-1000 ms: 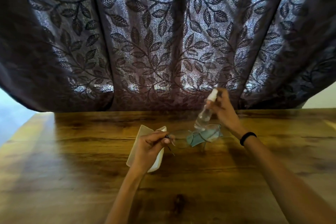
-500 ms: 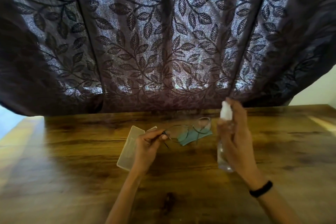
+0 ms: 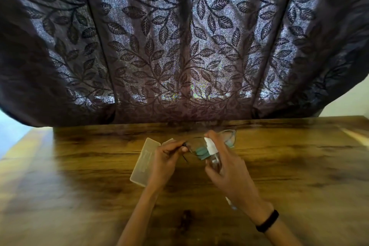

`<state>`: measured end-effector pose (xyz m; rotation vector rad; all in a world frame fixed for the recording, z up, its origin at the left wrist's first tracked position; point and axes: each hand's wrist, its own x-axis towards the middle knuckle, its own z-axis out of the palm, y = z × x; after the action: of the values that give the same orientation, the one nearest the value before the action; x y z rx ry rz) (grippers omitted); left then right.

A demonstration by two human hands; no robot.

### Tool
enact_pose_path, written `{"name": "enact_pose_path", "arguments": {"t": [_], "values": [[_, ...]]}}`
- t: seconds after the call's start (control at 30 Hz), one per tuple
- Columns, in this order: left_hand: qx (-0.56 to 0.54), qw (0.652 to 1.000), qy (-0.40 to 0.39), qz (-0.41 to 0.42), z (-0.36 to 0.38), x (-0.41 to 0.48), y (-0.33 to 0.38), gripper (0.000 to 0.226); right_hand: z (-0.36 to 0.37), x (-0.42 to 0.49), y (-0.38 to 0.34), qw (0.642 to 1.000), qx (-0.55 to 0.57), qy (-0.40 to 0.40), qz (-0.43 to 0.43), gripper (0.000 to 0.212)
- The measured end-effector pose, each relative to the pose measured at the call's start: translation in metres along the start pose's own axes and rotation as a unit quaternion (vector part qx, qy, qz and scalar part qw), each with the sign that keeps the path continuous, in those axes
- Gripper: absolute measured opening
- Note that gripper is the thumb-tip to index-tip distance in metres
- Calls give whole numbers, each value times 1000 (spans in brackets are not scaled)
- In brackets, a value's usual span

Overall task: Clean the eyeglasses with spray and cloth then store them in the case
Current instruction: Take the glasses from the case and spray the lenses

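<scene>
Head view: thin-rimmed clear-lens eyeglasses are held above the brown wooden surface.
Left hand: grip pinched on one temple.
Right hand: grip wrapped around the clear, white-nozzled spray bottle.
Spraying: nozzle should be aimed at a lens, frame kept steady.
Counts: one teal cloth, one pale translucent case, lying flat beside the left hand.

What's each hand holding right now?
Left hand: closed, pinching the eyeglasses at the frame's end.
Right hand: closed around the spray bottle, nozzle toward the lenses.
</scene>
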<state>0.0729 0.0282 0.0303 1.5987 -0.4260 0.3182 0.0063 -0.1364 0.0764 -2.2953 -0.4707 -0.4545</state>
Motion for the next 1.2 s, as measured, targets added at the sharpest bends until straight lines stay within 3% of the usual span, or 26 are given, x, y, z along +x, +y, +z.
{"name": "enact_pose_path", "arguments": {"t": [0.13,0.33,0.53,0.77,1.0,1.2], "values": [[2,1000,1,1,0,0,1,23,-3,-2,2,1000,-4,17,3,64],[-19,1000,-5,-12,-3,-3,3,21,-24,-1,22,994,-6,106,36,68],[-28,999,5,-14,-1,-3,5,20,-41,0,44,989,-48,117,73,70],[-18,1000,2,-16,-3,-3,2,26,-34,-4,60,973,60,207,87,63],[-22,999,10,-24,-5,-3,5,34,-32,-7,81,963,138,178,146,47],[-57,997,41,-32,0,-3,13,61,-29,-10,81,961,146,166,164,46]]}}
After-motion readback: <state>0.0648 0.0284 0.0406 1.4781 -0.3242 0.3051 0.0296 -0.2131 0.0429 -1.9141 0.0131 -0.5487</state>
